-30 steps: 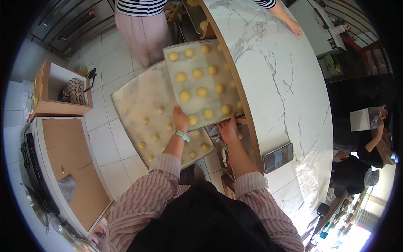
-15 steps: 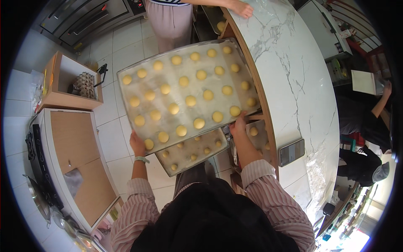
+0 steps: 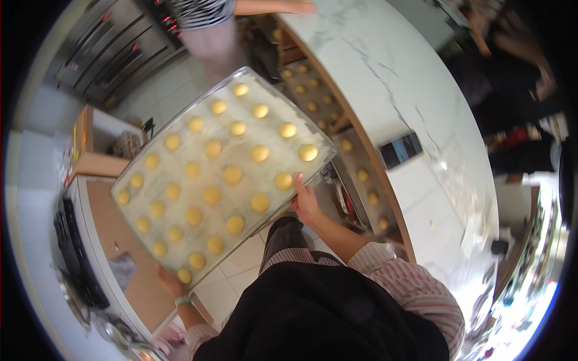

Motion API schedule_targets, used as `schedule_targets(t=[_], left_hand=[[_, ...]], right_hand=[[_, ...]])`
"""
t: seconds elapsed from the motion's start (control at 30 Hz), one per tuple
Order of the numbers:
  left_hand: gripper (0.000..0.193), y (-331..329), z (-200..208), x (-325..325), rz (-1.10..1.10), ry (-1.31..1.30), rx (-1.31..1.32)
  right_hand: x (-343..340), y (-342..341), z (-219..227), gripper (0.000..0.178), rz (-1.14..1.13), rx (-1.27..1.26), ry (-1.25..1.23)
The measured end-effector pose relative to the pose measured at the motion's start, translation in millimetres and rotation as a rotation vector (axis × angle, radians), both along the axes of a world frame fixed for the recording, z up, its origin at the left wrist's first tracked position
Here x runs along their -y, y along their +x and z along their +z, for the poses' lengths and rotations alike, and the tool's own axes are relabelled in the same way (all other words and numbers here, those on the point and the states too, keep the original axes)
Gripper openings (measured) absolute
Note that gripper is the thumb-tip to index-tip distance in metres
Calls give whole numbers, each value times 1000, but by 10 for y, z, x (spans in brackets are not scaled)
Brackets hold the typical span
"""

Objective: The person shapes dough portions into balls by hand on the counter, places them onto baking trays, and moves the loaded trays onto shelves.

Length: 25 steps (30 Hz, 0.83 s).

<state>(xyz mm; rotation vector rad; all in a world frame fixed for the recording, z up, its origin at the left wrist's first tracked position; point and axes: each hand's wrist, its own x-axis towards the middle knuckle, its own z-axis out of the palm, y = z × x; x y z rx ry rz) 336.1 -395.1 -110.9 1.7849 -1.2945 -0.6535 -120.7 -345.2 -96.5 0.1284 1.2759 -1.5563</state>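
Between my hands I carry a large baking tray point(image 3: 180, 234), lined with a pale sheet and set with rows of round yellow dough balls point(image 3: 232, 174). My left hand point(image 3: 170, 281) grips its near left corner, the fingers partly hidden beneath. At the right near edge, my right hand point(image 3: 306, 201) holds the rim with the thumb on top; its other fingers are under the tray. The tray is turned at a slant, well off the counter.
To the right curves a marble-topped counter point(image 3: 415, 198) with a phone point(image 3: 400, 150) on it. More trays of dough balls point(image 3: 362, 175) sit on shelves beneath. Ahead stands another person point(image 3: 208, 36), a hand on the counter. Ovens point(image 3: 114, 48) are far left; a wooden cabinet point(image 3: 114, 228) is left.
The tray in my hands has swung left and turned counterclockwise, away from the counter. The view has turned too, and more trays show under the counter.
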Motion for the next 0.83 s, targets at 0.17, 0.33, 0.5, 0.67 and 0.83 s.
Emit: schedule_targets(t=[0.17, 0.33, 0.5, 0.67, 0.83], left_hand=[[38, 613, 290, -301, -335, -149, 257], [42, 472, 277, -322, -527, -176, 225], [48, -1309, 915, -1071, -891, 8, 233], [48, -2287, 849, -1714, -970, 263, -202], [48, -3247, 679, -2377, -1373, 283, -147]], right_hand=[[-1083, 284, 483, 49, -100, 44, -161], [-2493, 433, 980, 46, -298, -49, -293], [-4049, 605, 862, 45, -627, -202, -201], [-5207, 1115, 821, 49, -1163, -271, 14], [-6079, 1555, 999, 55, -1407, -370, -69]])
